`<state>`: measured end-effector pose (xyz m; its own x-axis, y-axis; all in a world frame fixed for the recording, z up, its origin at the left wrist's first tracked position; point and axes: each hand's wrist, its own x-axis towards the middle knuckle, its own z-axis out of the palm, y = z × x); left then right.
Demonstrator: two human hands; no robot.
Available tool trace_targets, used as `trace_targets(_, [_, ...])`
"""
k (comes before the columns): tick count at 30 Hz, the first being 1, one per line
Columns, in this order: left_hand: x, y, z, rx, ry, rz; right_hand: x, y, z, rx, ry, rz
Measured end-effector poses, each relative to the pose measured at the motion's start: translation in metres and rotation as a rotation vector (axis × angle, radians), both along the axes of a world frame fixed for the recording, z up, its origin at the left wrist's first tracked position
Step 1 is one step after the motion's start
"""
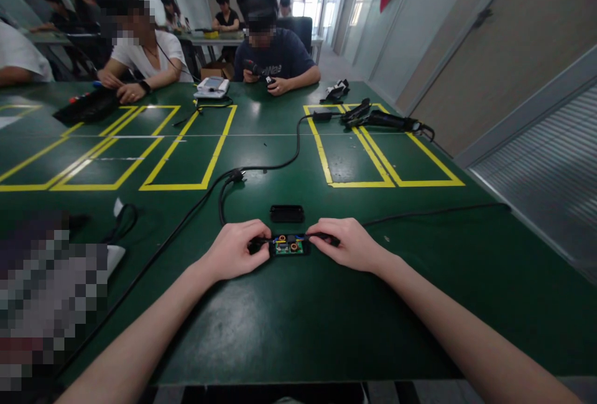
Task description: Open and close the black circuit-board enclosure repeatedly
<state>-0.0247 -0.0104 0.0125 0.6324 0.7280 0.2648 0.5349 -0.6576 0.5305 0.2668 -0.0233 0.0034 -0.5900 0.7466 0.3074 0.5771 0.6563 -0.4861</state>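
A small green circuit board (283, 248) with copper-wound coils lies in an open black plastic housing on the table in front of me. At its left end, my left hand (240, 247) is closed around a black cable (256, 244), thumb and fingers pinching close to the housing. On the opposite side, my right hand (345, 243) pinches another black cable (332, 239) where it meets the board. Blue and yellow wires show between the cable ends and the board. Just beyond the housing rests a separate black cover (286, 213), touched by neither hand.
A power cord (186, 208) with a plug (237, 175) crosses the green table (261, 335). Another cable (433, 211) runs off right. Yellow tape rectangles (361, 184) mark the far half, with a black device (387, 120) there. Co-workers (275, 56) sit opposite. A blurred-out item (51, 292) lies left.
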Motion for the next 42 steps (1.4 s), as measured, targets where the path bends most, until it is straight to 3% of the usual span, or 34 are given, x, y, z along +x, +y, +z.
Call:
trace_targets(9, [0.001,0.002,-0.004,0.026,-0.024,0.019,-0.004,0.003,-0.004,0.019,-0.085,-0.057])
trace_targets(24, [0.001,0.001,-0.009,0.03,-0.072,-0.012,-0.003,0.003,-0.006,0.021,0.012,-0.04])
trace_targets(30, [0.002,0.003,-0.006,0.108,-0.053,-0.038,-0.005,0.004,-0.003,0.042,0.005,-0.015])
trace_targets(34, [0.006,0.002,-0.003,0.045,-0.084,-0.045,-0.007,0.004,-0.002,0.053,-0.004,-0.029])
trace_targets(42, [0.012,0.002,-0.005,-0.191,-0.105,0.138,-0.009,0.006,-0.005,0.028,0.009,-0.086])
